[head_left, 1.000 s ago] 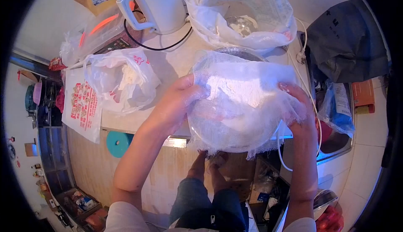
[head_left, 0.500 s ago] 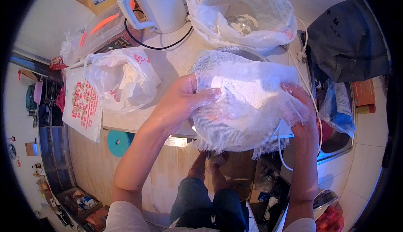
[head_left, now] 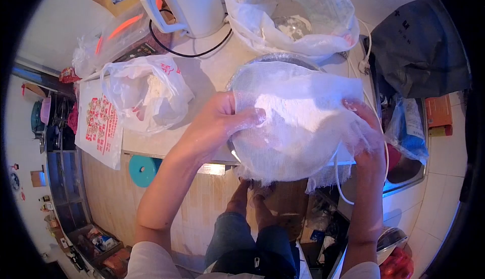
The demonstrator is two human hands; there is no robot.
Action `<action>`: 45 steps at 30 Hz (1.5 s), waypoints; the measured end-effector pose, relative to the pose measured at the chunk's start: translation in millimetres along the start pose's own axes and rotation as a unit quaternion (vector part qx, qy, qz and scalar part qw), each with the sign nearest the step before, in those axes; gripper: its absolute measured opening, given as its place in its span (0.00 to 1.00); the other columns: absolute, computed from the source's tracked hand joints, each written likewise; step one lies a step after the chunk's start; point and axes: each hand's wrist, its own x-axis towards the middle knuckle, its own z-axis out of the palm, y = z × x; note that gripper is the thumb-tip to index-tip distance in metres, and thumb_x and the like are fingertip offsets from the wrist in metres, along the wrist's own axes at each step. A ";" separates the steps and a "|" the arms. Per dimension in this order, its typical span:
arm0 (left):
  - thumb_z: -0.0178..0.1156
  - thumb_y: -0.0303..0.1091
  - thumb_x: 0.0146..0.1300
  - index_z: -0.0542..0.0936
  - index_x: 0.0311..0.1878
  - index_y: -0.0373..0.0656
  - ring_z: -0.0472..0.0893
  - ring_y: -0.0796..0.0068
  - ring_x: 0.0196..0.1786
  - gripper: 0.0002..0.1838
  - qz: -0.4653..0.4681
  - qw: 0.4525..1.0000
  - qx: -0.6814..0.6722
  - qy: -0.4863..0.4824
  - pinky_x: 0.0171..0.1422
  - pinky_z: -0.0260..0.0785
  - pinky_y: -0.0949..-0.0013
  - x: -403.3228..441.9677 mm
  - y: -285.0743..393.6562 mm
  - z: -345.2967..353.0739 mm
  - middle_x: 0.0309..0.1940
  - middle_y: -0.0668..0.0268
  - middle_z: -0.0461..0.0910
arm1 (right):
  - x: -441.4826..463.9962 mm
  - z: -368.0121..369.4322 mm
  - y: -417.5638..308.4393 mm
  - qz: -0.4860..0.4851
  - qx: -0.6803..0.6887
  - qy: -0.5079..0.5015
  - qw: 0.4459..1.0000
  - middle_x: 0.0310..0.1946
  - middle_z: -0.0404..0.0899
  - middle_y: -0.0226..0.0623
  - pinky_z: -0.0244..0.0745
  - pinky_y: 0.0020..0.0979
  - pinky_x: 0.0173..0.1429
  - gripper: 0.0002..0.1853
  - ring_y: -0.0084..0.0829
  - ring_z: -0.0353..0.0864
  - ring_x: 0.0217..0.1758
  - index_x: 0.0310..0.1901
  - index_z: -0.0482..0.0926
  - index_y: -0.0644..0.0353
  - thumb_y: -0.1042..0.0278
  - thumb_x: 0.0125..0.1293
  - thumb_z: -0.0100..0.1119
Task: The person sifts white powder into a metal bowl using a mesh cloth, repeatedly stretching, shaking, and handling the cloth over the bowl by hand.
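A loose-woven white gauze cloth (head_left: pixel 283 160) is spread over a metal bowl (head_left: pixel 237 79), whose rim shows at the back and left. White flour (head_left: pixel 290 111) lies in the sagging middle of the cloth. My left hand (head_left: pixel 230 120) pinches the cloth's left side, its thumb on top and dusted with flour. At the opposite side, my right hand (head_left: pixel 365 130) grips bunched gauze, its fingers partly covered by the folds. The cloth's frayed front edge hangs past the counter edge.
A white plastic bag with flour (head_left: pixel 146 94) stands on the counter at left. Behind are a white kettle (head_left: pixel 194 8) with a black cord and a large open bag (head_left: pixel 242 16) holding a floury bowl (head_left: pixel 293 29). White cables and a sink (head_left: pixel 404 175) lie at right.
The gauze and both hands have shifted slightly. The cloth's back edge lies flatter, and more of the bowl's rim shows at left. Both hands keep their hold.
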 end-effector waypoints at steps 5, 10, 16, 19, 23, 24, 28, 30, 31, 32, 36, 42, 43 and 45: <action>0.49 0.27 0.46 0.68 0.37 0.32 0.73 0.73 0.34 0.13 -0.041 0.963 -0.261 -0.048 0.38 0.66 0.72 -3.9 -5.9 1.2 0.31 0.61 0.71 | -1.4 -4.2 3.1 0.016 0.024 -0.006 1.000 0.30 0.72 0.37 0.69 0.24 0.37 0.11 0.27 0.73 0.33 0.36 0.70 0.66 0.73 0.49 0.48; 0.46 0.28 0.43 0.67 0.38 0.31 0.72 0.65 0.36 0.16 -0.056 0.871 -0.454 -0.180 0.43 0.64 0.64 0.8 -31.0 0.4 0.33 0.56 0.71 | 3.0 -6.6 8.8 -0.025 -0.047 -0.017 0.998 0.31 0.72 0.37 0.68 0.23 0.38 0.12 0.25 0.73 0.33 0.37 0.70 0.67 0.71 0.51 0.47; 0.46 0.32 0.42 0.67 0.40 0.32 0.72 0.63 0.36 0.20 -0.061 0.861 -0.489 -0.128 0.43 0.64 0.62 0.9 -37.9 6.2 0.34 0.55 0.71 | 8.3 5.5 -17.0 -0.013 -0.165 -0.100 0.981 0.31 0.72 0.36 0.67 0.21 0.37 0.13 0.22 0.72 0.33 0.37 0.69 0.67 0.68 0.50 0.49; 0.46 0.36 0.42 0.67 0.41 0.33 0.72 0.62 0.36 0.22 -0.015 0.833 -0.533 -0.146 0.42 0.64 0.61 0.7 -41.2 8.5 0.35 0.54 0.71 | 11.0 9.4 -17.5 0.001 -0.195 -0.070 0.978 0.31 0.72 0.36 0.67 0.21 0.37 0.14 0.23 0.72 0.33 0.37 0.70 0.67 0.67 0.51 0.49; 0.46 0.39 0.43 0.66 0.43 0.34 0.72 0.61 0.36 0.24 0.039 0.813 -0.565 -0.130 0.42 0.64 0.60 -2.4 -43.4 11.8 0.36 0.54 0.70 | 21.2 -6.5 -16.2 -0.157 -0.440 -0.077 0.881 0.33 0.71 0.37 0.66 0.25 0.40 0.20 0.26 0.71 0.35 0.43 0.68 0.63 0.57 0.52 0.49; 0.45 0.40 0.43 0.65 0.44 0.34 0.73 0.61 0.36 0.24 0.048 0.807 -0.572 -0.142 0.42 0.64 0.60 -3.0 -43.3 11.9 0.37 0.54 0.70 | 22.5 -4.3 -20.5 -0.179 -0.461 -0.076 0.866 0.33 0.71 0.38 0.66 0.26 0.40 0.21 0.27 0.71 0.36 0.44 0.68 0.62 0.57 0.52 0.49; 0.45 0.40 0.43 0.63 0.46 0.33 0.73 0.61 0.36 0.27 0.063 0.776 -0.601 -0.180 0.41 0.65 0.62 -5.3 -43.3 12.6 0.38 0.53 0.69 | 14.2 40.5 -54.8 -0.246 -0.442 -0.031 0.862 0.34 0.72 0.37 0.65 0.28 0.41 0.15 0.28 0.70 0.37 0.42 0.70 0.60 0.66 0.52 0.51; 0.45 0.40 0.43 0.62 0.48 0.33 0.72 0.61 0.36 0.28 0.067 0.778 -0.602 -0.167 0.40 0.66 0.62 -4.8 -45.0 13.1 0.39 0.53 0.69 | 3.4 59.9 -57.1 -0.445 -0.550 -0.018 0.706 0.33 0.72 0.37 0.65 0.27 0.39 0.12 0.27 0.70 0.35 0.38 0.73 0.60 0.68 0.51 0.52; 0.45 0.40 0.42 0.61 0.48 0.33 0.72 0.61 0.37 0.28 0.072 0.781 -0.598 -0.163 0.40 0.66 0.62 -4.6 -43.9 14.3 0.40 0.53 0.69 | -5.2 65.8 -60.5 -0.505 -0.585 -0.038 0.633 0.32 0.72 0.37 0.66 0.27 0.37 0.11 0.28 0.71 0.33 0.37 0.74 0.59 0.68 0.51 0.52; 0.45 0.40 0.42 0.60 0.49 0.33 0.72 0.61 0.37 0.29 0.077 0.786 -0.593 -0.159 0.40 0.66 0.62 -4.2 -42.0 15.8 0.41 0.53 0.68 | -9.2 72.5 -59.1 -0.535 -0.598 -0.097 0.589 0.30 0.72 0.37 0.66 0.27 0.35 0.09 0.28 0.71 0.30 0.34 0.74 0.59 0.70 0.48 0.53; 0.45 0.40 0.42 0.59 0.50 0.32 0.71 0.61 0.40 0.30 0.072 0.816 -0.553 -0.151 0.42 0.65 0.62 -3.8 -39.0 16.8 0.43 0.53 0.67 | -15.2 96.8 -42.1 -0.514 -0.592 -0.294 0.547 0.20 0.71 0.35 0.64 0.26 0.26 0.08 0.29 0.69 0.22 0.23 0.75 0.61 0.78 0.35 0.56; 0.45 0.38 0.42 0.59 0.50 0.33 0.69 0.61 0.45 0.29 0.076 0.797 -0.576 -0.165 0.50 0.60 0.61 -5.3 -36.3 20.1 0.44 0.53 0.66 | -15.1 109.7 -24.3 -0.473 -0.652 -0.289 0.518 0.16 0.66 0.34 0.61 0.23 0.20 0.07 0.28 0.67 0.18 0.22 0.74 0.61 0.78 0.36 0.58; 0.45 0.38 0.42 0.59 0.50 0.33 0.69 0.61 0.45 0.29 0.077 0.791 -0.579 -0.181 0.51 0.59 0.61 -4.5 -37.3 19.1 0.44 0.53 0.66 | -15.4 110.3 -23.6 -0.472 -0.660 -0.282 0.513 0.15 0.66 0.33 0.61 0.23 0.19 0.07 0.27 0.67 0.17 0.22 0.74 0.61 0.78 0.36 0.58; 0.45 0.37 0.43 0.59 0.50 0.33 0.68 0.61 0.46 0.29 0.081 0.779 -0.585 -0.212 0.52 0.58 0.60 -2.8 -38.3 17.2 0.45 0.53 0.66 | -14.2 110.3 -22.5 -0.474 -0.662 -0.278 0.510 0.15 0.65 0.33 0.61 0.24 0.19 0.07 0.27 0.67 0.17 0.22 0.73 0.61 0.78 0.36 0.58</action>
